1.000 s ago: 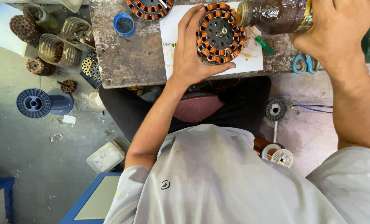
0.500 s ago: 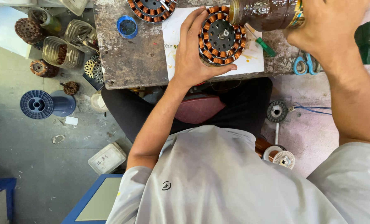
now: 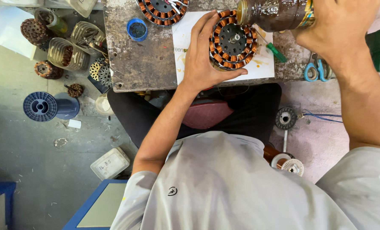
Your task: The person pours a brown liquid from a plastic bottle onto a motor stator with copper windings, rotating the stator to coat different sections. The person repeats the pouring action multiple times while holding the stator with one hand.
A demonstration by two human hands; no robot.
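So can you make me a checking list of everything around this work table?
Surface: worn grey bench with a white paper sheet.
Job's things: copper-wound stator on the paper; brown bottle tipped on its side above it.
Clutter: second stator, blue cap, blue scissors, green-handled tool.
Grips: left hand cups the stator; right hand holds the bottle.
Cables: blue wires on the floor.
Surroundings: blue spool, more wound stators, white box.
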